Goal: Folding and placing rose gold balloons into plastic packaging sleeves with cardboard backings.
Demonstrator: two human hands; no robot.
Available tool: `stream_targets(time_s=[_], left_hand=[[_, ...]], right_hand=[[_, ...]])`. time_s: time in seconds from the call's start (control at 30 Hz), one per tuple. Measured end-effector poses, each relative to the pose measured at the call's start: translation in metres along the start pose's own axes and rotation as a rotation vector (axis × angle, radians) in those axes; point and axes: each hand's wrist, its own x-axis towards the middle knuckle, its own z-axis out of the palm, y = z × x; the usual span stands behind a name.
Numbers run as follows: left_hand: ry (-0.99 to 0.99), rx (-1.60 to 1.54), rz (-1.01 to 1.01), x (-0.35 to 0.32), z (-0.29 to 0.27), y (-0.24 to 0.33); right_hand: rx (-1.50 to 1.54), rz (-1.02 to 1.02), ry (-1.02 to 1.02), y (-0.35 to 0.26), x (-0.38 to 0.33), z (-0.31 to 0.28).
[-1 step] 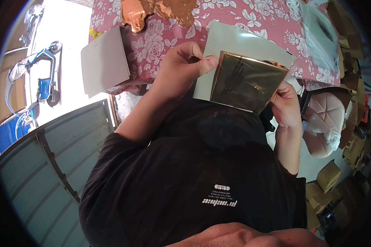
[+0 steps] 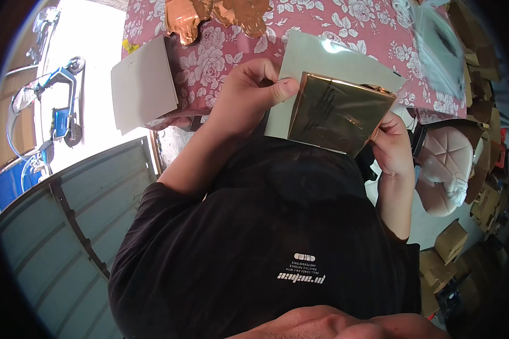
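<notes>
- A person in a black shirt holds a shiny gold foil sheet (image 2: 339,113) just above the near edge of a counter (image 2: 350,34) covered in a pink floral cloth.
- The left hand (image 2: 254,96) pinches the sheet's upper left corner, thumb pressed on top in a narrow grip.
- The right hand (image 2: 391,141) closes on the sheet's lower right corner, its fingers curled under the edge.
- A pale green sheet (image 2: 316,56) lies directly behind the gold one, resting on the counter.
- Crumpled copper-coloured foil (image 2: 209,17) sits at the far edge; a grey card (image 2: 144,85) overhangs the counter's left side.
- A clear plastic bag (image 2: 435,51) lies at the far right.
- Risk, as judged: held only at two corners, the thin foil could crease or tear if the hands pull apart unevenly.
- The overhanging grey card could slide to the floor if the cloth is nudged.
</notes>
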Motion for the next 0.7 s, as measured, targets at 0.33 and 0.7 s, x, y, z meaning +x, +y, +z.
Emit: stream_targets(time_s=[0.33,0.7], left_hand=[[0.005,-0.116,-0.076,-0.008,0.008,0.01],[0.119,-0.079,-0.123,-0.008,0.01,0.0]], right_hand=[[-0.014,-0.041,0.058,0.005,-0.003,-0.001],[0.041,-0.023,0.06,0.015,-0.001,-0.006]])
